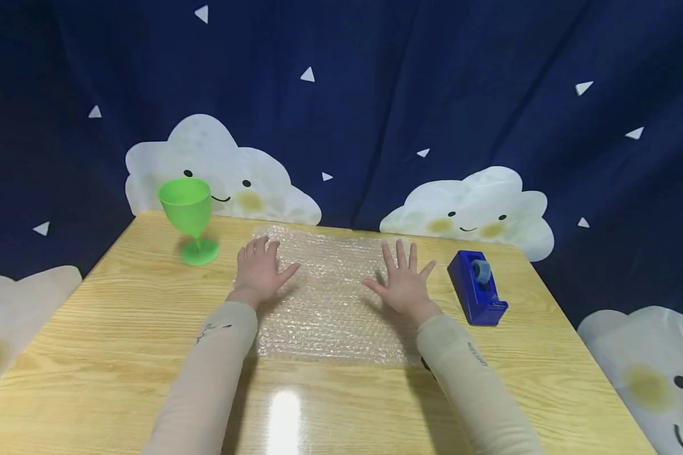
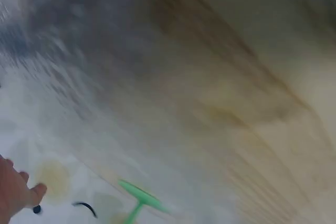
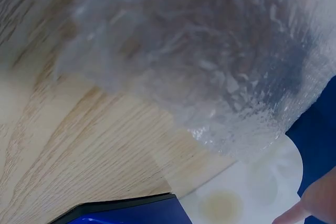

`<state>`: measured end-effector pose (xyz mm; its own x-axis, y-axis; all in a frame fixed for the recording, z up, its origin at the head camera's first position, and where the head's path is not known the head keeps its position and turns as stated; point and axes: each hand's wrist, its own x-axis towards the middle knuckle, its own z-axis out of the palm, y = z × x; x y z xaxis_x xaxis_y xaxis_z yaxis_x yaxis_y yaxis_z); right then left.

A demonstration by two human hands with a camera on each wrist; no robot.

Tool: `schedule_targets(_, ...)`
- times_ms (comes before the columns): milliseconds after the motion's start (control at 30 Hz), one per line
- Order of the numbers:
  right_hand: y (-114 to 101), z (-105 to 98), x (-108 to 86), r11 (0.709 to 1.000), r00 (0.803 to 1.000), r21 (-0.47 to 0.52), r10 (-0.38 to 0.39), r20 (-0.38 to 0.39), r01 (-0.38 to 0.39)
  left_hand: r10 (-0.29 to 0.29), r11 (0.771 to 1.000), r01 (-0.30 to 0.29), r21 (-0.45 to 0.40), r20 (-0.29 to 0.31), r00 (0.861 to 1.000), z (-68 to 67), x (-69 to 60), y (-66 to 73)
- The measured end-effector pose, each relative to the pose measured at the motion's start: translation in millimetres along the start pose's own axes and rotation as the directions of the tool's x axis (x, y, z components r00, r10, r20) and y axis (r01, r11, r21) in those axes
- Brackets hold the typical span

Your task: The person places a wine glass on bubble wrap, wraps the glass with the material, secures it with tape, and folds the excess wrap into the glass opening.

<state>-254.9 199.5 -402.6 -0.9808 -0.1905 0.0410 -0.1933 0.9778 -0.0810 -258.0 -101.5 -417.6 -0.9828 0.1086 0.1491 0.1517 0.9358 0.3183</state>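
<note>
A sheet of clear bubble wrap [image 1: 330,297] lies flat in the middle of the wooden table. My left hand [image 1: 258,268] is over its left edge with the fingers spread. Over the right part of the sheet, my right hand [image 1: 403,285] is spread the same way. Neither hand holds anything; whether the palms touch the wrap cannot be told. A green plastic goblet [image 1: 188,212] stands upright to the left of my left hand. Right of my right hand sits a blue tape dispenser [image 1: 478,291] with a roll of tape in it.
The wooden table [image 1: 341,404] has its back edge against a dark blue curtain [image 1: 353,114] printed with white clouds and triangles. In the left wrist view the goblet's base [image 2: 142,195] shows, and the dispenser's corner [image 3: 136,213] appears in the right wrist view.
</note>
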Motion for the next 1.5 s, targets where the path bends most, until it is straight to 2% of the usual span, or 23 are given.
schedule_targets(167, 4, -2, -2.0, 1.0, 1.0, 0.028, 0.007, 0.006, -0.007, -0.063, 0.998, 0.063, -0.011, -0.05, 0.997, -10.1, -6.0, -21.4)
schedule_targets(267, 7, -3, -4.1, 0.999, 1.0, 0.032, 0.023, 0.009, -0.023, -0.115, 0.993, 0.114, -0.02, -0.05, 0.992, -18.6, -9.8, -33.0)
schedule_targets(367, 10, -5, -5.2, 0.999, 1.0, 0.037, 0.028, -0.001, -0.028, -0.187, 0.982, 0.186, -0.028, -0.054, 0.981, -26.6, -13.8, -46.5)
schedule_targets(433, 11, -5, -5.3, 0.999, 1.0, 0.037, 0.028, -0.006, -0.028, -0.248, 0.969, 0.246, -0.034, -0.057, 0.967, -30.5, -16.8, -57.0)
schedule_targets(500, 12, -5, -5.7, 0.999, 1.0, 0.034, 0.024, -0.005, -0.024, -0.317, 0.948, 0.316, -0.039, -0.057, 0.947, -34.0, -20.0, -66.8)
schedule_targets(567, 14, -5, -6.1, 0.999, 1.0, 0.04, 0.023, 0.001, -0.023, -0.394, 0.919, 0.393, -0.044, -0.046, 0.918, -36.6, -22.4, -75.2)
schedule_targets(667, 19, -4, -7.4, 0.998, 1.0, 0.049, 0.024, 0.008, -0.024, -0.52, 0.853, 0.519, -0.055, -0.003, 0.854, -42.5, -25.1, -85.6)
schedule_targets(767, 26, -3, -9.0, 0.998, 0.999, 0.044, 0.034, 0.01, -0.035, -0.604, 0.791, 0.604, -0.1, 0.03, 0.796, -50.5, -24.8, -93.7)
schedule_targets(833, 30, -2, -10.0, 0.999, 0.999, 0.031, 0.044, 0.017, -0.045, -0.628, 0.765, 0.624, -0.16, 0.033, 0.778, -57.2, -23.4, -98.0)
schedule_targets(900, 35, -1, -10.8, 0.999, 0.999, 0.027, 0.046, 0.025, -0.047, -0.629, 0.753, 0.614, -0.236, 0.015, 0.777, -64.4, -21.3, -101.1)
schedule_targets(967, 39, 0, -11.8, 0.999, 0.999, 0.03, 0.043, 0.029, -0.044, -0.618, 0.747, 0.585, -0.316, -0.007, 0.786, -71.1, -18.3, -102.4)
schedule_targets(1067, 45, 1, -13.6, 0.998, 0.998, 0.024, 0.049, 0.026, -0.05, -0.58, 0.736, 0.509, -0.446, -0.028, 0.814, -79.0, -12.7, -102.2)
schedule_targets(1133, 49, 1, -15.3, 0.998, 0.998, 0.018, 0.059, 0.024, -0.06, -0.549, 0.721, 0.456, -0.523, -0.029, 0.835, -82.2, -8.9, -101.1)
schedule_targets(1200, 53, 1, -16.8, 0.998, 0.998, 0.017, 0.066, 0.021, -0.067, -0.529, 0.697, 0.414, -0.585, -0.031, 0.848, -83.9, -5.9, -100.4)
schedule_targets(1300, 55, 2, -16.4, 0.998, 0.998, 0.03, 0.061, 0.019, -0.062, -0.52, 0.662, 0.385, -0.643, -0.023, 0.854, -86.1, -3.5, -101.1)
schedule_targets(1367, 55, 3, -15.2, 0.998, 0.998, 0.033, 0.055, 0.019, -0.055, -0.523, 0.641, 0.38, -0.667, -0.018, 0.852, -87.8, -2.5, -102.0)
schedule_targets(1433, 52, 4, -13.8, 0.998, 0.998, 0.031, 0.052, 0.022, -0.053, -0.52, 0.628, 0.373, -0.683, -0.011, 0.854, -90.5, -1.9, -102.6)
schedule_targets(1500, 50, 4, -11.9, 0.998, 0.999, 0.03, 0.05, 0.021, -0.05, -0.52, 0.625, 0.371, -0.687, -0.011, 0.854, -93.5, -1.2, -103.1)
